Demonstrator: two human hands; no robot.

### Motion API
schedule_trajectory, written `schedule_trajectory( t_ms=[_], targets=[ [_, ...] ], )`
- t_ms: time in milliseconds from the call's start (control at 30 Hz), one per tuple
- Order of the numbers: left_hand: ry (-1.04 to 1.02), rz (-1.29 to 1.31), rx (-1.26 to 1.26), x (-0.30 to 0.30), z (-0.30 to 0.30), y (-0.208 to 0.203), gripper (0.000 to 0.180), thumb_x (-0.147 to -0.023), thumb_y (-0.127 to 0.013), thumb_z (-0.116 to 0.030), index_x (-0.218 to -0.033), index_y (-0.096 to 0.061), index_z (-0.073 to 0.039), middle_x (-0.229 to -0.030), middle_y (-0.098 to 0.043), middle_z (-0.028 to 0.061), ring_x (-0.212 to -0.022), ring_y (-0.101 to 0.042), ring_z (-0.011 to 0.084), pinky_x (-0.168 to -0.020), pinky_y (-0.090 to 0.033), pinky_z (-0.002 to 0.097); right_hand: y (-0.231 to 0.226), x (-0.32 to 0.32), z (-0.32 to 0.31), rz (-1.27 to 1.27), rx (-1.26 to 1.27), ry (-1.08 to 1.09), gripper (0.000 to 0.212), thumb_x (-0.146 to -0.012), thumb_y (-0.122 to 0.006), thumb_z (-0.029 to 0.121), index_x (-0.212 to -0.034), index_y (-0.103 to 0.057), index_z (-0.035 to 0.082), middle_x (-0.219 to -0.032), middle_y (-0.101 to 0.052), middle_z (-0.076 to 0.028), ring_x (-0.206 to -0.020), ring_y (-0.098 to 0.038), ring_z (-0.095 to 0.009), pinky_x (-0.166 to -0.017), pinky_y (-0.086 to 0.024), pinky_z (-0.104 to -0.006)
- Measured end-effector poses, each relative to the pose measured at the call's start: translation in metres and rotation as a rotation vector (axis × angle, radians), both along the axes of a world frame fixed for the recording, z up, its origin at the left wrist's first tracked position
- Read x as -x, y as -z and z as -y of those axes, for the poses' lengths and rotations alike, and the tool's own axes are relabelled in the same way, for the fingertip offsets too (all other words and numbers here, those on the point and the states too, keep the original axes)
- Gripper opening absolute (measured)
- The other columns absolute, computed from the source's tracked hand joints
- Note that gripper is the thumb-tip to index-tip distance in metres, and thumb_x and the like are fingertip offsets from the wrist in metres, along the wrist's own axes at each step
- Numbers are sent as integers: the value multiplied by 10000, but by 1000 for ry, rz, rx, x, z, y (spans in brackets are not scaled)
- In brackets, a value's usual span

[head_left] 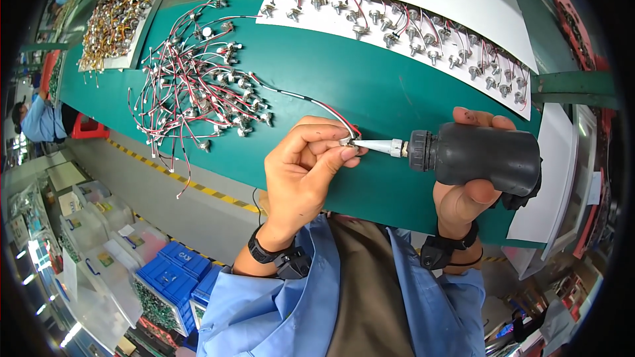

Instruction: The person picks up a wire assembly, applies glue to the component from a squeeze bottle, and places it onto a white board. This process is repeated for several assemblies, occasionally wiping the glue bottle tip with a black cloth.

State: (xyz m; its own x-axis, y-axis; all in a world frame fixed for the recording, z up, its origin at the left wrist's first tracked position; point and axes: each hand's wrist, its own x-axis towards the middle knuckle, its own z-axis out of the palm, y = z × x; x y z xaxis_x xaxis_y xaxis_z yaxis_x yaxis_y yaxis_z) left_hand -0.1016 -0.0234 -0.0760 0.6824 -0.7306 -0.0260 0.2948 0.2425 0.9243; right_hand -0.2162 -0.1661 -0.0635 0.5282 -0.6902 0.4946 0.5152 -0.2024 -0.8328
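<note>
My left hand [304, 168] pinches a small potentiometer [346, 141] with red, black and white wires [304, 97] trailing up and left from it. In my right hand [463, 201] is a black glue bottle [488, 155], lying on its side, its pale tapered nozzle [380, 147] pointing left. The nozzle tip meets or nearly meets the potentiometer at my left fingertips. To the left, a tangled pile of wired potentiometers [198, 89] lies on the green tabletop [311, 59]. Several more stand in rows on a white sheet [370, 36] at the far right.
A tray [126, 13] heaped with small parts sits at the far left. A green bar [575, 88] crosses at the right. Blue bins [165, 274] and clear boxes [106, 215] are on the lower left. Beyond the table's left end is another person [43, 119] in blue.
</note>
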Motion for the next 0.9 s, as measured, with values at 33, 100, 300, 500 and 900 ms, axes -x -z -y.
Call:
schedule_trajectory(
  t_ms=[33, 100, 300, 500, 900],
  targets=[
    [0, 0, 0, 0, 0, 0, 144, -781, -494, 111, -922, -490, 85, -933, -494, 117, -831, -597, 217, -709, -509, 250, 0, -1, 0, 8, 14, 4, 771, -668, -601, 557, -1187, -362, 39, -1060, -484, -95, -985, -505, -234, -809, -414, -314],
    [-7, 7, 2, -1, 0, -1, 142, -781, -494, 110, -921, -488, 85, -932, -495, 118, -827, -598, 219, -706, -509, 252, 0, -1, 0, 16, 27, 8, 773, -666, -602, 557, -1187, -362, 38, -1058, -486, -98, -984, -507, -234, -803, -418, -313],
    [-16, -3, -10, -1, 1, -4, 142, -782, -495, 108, -922, -486, 84, -929, -496, 121, -824, -600, 226, -704, -509, 253, 2, 2, 3, 25, 16, 42, 780, -667, -599, 559, -1190, -354, 33, -1048, -493, -116, -982, -510, -234, -783, -430, -306],
    [-10, -12, -6, 0, 1, -4, 143, -781, -492, 112, -921, -484, 83, -933, -496, 124, -829, -599, 232, -713, -507, 263, 0, 1, 3, 8, 33, 34, 779, -674, -590, 560, -1189, -350, 27, -1046, -495, -121, -983, -509, -233, -780, -431, -305],
    [-5, -74, 3, -1, 1, -6, 144, -785, -497, 99, -927, -490, 76, -922, -522, 125, -835, -602, 232, -720, -504, 273, 2, 3, 6, -5, 58, 63, 770, -685, -578, 557, -1193, -341, 29, -1064, -478, -108, -982, -508, -242, -765, -441, -317]
  ],
)
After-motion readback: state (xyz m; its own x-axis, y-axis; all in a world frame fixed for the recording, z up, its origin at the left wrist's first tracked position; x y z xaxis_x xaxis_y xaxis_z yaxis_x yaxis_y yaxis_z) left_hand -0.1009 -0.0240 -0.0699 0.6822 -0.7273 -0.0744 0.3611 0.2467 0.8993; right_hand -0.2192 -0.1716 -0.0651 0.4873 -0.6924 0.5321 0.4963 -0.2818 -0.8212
